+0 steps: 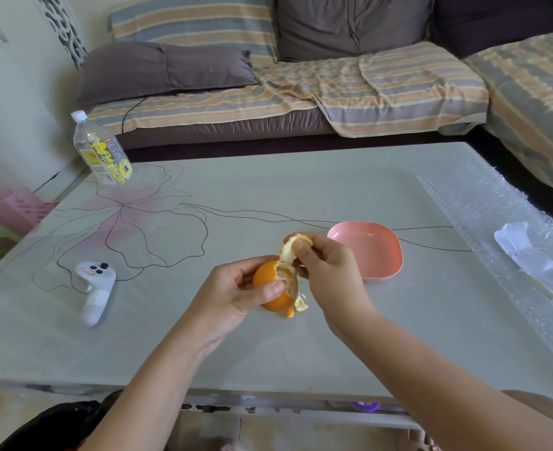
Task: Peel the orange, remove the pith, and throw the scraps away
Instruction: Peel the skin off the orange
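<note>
My left hand (236,292) grips a partly peeled orange (270,283) just above the pale table, thumb pressed on its front. A strip of peel (289,250), white inside, curls up from the fruit's top. My right hand (325,268) pinches that strip between thumb and fingers, above and right of the orange. A loose flap of peel (301,302) hangs at the fruit's lower right, and a small orange scrap (289,313) lies on the table under it. An empty pink dish (371,250) sits just right of my right hand.
A white game controller (94,289) lies to the left on the table (268,196). A plastic bottle (101,151) stands at the far left corner. Bubble wrap (496,222) with a clear plastic piece (522,249) covers the right edge. A sofa runs behind.
</note>
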The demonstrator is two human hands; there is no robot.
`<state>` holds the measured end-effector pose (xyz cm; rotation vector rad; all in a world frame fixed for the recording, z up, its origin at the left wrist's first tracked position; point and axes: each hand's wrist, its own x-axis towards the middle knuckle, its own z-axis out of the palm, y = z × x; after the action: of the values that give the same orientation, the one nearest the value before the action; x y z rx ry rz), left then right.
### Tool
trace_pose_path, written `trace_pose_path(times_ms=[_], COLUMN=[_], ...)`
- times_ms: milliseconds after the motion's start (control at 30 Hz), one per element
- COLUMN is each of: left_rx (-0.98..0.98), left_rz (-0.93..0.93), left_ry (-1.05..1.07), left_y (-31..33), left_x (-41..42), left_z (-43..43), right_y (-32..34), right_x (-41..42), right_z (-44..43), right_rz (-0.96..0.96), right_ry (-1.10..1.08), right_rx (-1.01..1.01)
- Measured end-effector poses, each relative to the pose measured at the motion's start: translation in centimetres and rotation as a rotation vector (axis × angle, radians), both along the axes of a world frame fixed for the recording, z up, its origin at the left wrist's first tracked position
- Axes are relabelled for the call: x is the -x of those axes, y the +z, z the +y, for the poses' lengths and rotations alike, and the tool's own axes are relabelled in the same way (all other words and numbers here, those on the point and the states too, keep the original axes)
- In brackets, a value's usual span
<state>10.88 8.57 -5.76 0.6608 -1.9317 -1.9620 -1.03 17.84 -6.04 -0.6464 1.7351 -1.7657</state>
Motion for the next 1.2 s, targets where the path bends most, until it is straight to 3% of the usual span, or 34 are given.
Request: trace_pose_path(times_ms=[100,200,333,433,567,700,833,933,1200], left_rx=[0.01,0.03,-0.039,-0.162,-0.331,-0.523,-0.611,-0.629,-0.453], left_rz=[0.022,0.013,0.061,0.072,0.081,0.111,0.126,0.115,0.141], left_ry=[0.018,0.032,-0.012,0.022,0.125,0.207,0.239,0.291,0.264], left_y=[-0.2,-0.4,-0.5,-0.4,-0.3,-0.2,-0.3,-0.4,-0.5], left_x=[0.1,0.2,-0.2,-0.1,0.3,0.5,0.7,0.7,0.8], left_z=[0.0,-0.2,-0.3,-0.2,-0.5,-0.7,-0.7,-0.9,-0.4], right_y=[0.1,-0.1,-0.1,0.0,-0.7,-1.0,-0.1,0.0,-0.5], right_x=[0.0,0.1,1.5,1.8,1.9,2.7,2.2,1.5,0.8], right_z=[0.1,-0.1,-0.4,-0.6,-0.8,-0.7,-0.1,0.3,0.4], right_rz=[-0.292,-0.425,-0.593,-0.339,0.098,0.33,0.477,0.544,0.611], right_ry=[0.008,0.007,-0.159,-0.129,-0.001,0.161,0.234,0.24,0.295], right_rx=[0.082,0.113,0.245,0.132,-0.164,-0.438,-0.241,-0.205,-0.161])
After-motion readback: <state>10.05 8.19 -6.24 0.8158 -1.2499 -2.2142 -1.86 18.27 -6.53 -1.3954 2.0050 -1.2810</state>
